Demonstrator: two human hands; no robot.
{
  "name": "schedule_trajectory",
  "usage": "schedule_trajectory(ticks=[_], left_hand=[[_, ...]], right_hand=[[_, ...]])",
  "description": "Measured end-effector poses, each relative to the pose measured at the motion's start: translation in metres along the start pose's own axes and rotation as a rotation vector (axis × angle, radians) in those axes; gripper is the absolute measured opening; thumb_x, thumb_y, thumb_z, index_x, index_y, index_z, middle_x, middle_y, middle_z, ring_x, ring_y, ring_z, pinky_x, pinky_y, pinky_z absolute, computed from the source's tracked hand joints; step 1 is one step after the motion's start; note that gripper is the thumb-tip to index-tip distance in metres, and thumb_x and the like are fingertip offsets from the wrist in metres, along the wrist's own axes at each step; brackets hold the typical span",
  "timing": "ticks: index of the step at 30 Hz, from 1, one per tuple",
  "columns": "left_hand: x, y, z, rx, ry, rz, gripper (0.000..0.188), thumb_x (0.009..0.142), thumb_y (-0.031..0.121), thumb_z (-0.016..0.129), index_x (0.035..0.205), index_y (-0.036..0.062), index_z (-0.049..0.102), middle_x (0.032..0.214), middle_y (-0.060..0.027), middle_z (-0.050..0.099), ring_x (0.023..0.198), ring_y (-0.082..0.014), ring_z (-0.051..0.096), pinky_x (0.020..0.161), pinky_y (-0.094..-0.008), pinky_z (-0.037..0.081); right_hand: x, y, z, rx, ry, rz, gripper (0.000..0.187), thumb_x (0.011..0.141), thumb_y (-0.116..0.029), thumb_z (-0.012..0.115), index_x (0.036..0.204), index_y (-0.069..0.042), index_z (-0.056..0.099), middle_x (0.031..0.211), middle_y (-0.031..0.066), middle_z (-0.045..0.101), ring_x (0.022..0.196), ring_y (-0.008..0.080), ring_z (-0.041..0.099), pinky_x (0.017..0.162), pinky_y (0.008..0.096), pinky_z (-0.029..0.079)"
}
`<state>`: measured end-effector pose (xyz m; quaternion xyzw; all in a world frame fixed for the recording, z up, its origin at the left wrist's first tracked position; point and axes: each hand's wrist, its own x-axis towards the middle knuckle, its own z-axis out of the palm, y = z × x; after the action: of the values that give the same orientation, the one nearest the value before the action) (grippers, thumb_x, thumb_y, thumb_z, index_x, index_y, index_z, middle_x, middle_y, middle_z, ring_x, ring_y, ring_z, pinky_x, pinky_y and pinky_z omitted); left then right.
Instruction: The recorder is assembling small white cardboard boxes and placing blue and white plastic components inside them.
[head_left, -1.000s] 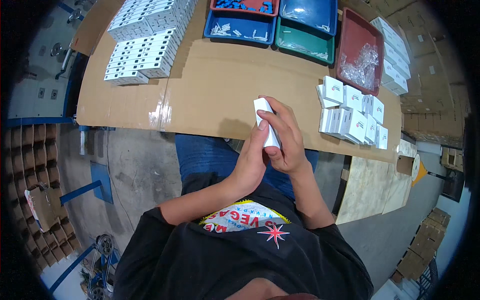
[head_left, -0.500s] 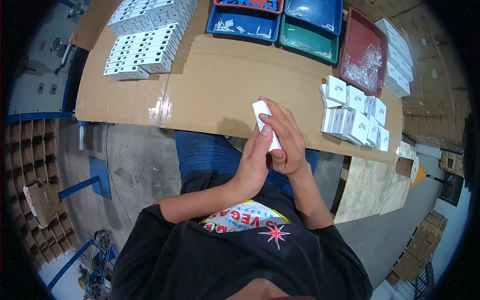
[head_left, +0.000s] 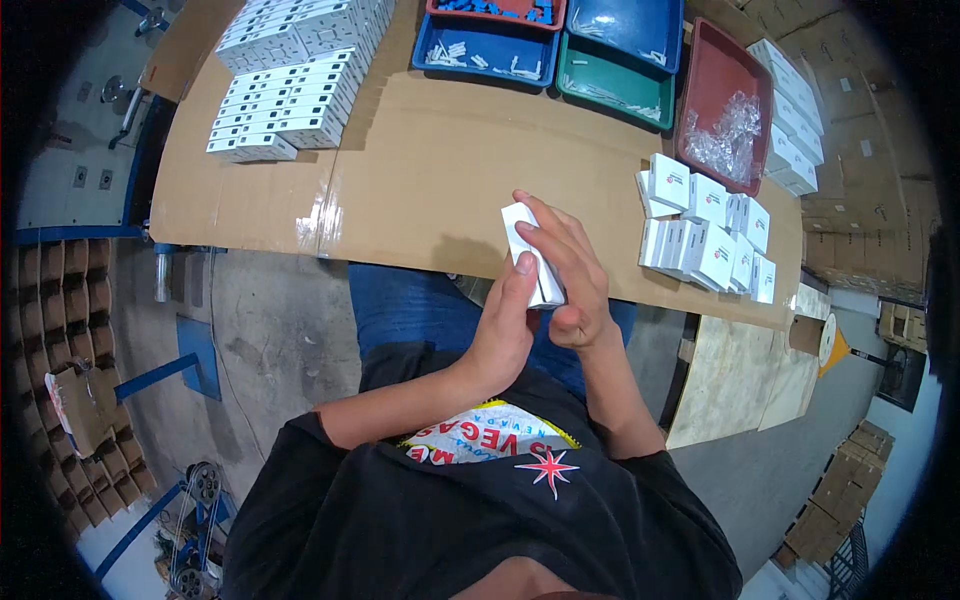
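Both my hands are closed around a small white box (head_left: pixel 519 222), held on edge just over the table's near edge. My left hand (head_left: pixel 506 330) grips its left side, the thumb lying along the white face. From the right, my right hand (head_left: pixel 577 268) presses its fingers against the box, and its thumb is bent near the lower end. A dark slit shows at that lower end, by a flap or seam. Much of the box is hidden behind my fingers.
On the cardboard-covered table (head_left: pixel 420 180), several small white boxes (head_left: pixel 712 256) stand at right. White units (head_left: pixel 285 105) are stacked at far left. A blue tray (head_left: pixel 483 62) and a green tray (head_left: pixel 615 85) hold small parts; a red tray (head_left: pixel 700 70) holds clear plastic.
My right thumb has shifted down off the box's lower end, uncovering the dark slit there. The box and my fingers have turned slightly.
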<state>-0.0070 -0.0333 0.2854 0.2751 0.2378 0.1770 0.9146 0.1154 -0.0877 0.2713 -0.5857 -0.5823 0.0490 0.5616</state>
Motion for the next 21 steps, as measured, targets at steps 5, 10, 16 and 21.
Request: schedule_trajectory(ticks=[5, 10, 16, 21], left_hand=[[0.013, 0.017, -0.007, 0.216, -0.128, 0.196, 0.075, 0.101, 0.019, 0.059, 0.163, 0.0063, 0.019, 0.154, -0.0111, 0.040, 0.140, -0.0215, 0.043, 0.118, -0.0365, 0.033], [0.024, 0.017, -0.032, 0.594, -0.275, 0.535, 0.108, 0.085, 0.023, 0.078, 0.165, 0.0061, 0.008, 0.161, -0.0175, 0.029, 0.148, -0.0295, 0.035, 0.120, -0.0454, 0.031], [0.021, 0.009, -0.037, 0.647, -0.292, 0.585, 0.119, 0.081, 0.034, 0.083, 0.164, -0.0005, 0.005, 0.162, -0.0184, 0.025, 0.152, -0.0322, 0.030, 0.121, -0.0465, 0.030], [0.017, -0.007, -0.043, 0.671, -0.226, 0.689, 0.126, 0.080, 0.051, 0.084, 0.163, -0.0021, 0.005, 0.161, -0.0198, 0.020, 0.152, -0.0351, 0.028, 0.121, -0.0475, 0.030]], right_hand=[[0.004, -0.015, -0.008, 0.104, 0.079, 0.163, 0.097, 0.098, -0.078, 0.033, 0.147, 0.004, 0.051, 0.158, 0.0314, 0.040, 0.141, 0.0444, 0.048, 0.115, 0.0488, 0.038], [0.013, -0.031, -0.014, 0.203, 0.006, 0.306, 0.087, 0.099, -0.071, 0.046, 0.151, -0.001, 0.050, 0.161, 0.0289, 0.036, 0.148, 0.0422, 0.040, 0.118, 0.0471, 0.035], [0.010, -0.033, -0.011, 0.222, -0.064, 0.223, 0.071, 0.102, -0.055, 0.054, 0.147, -0.001, 0.055, 0.157, 0.0308, 0.041, 0.144, 0.0432, 0.046, 0.115, 0.0458, 0.038], [0.010, -0.041, 0.002, 0.258, -0.014, 0.096, 0.064, 0.105, -0.053, 0.050, 0.138, 0.002, 0.059, 0.151, 0.0351, 0.045, 0.138, 0.0478, 0.051, 0.113, 0.0489, 0.041]])
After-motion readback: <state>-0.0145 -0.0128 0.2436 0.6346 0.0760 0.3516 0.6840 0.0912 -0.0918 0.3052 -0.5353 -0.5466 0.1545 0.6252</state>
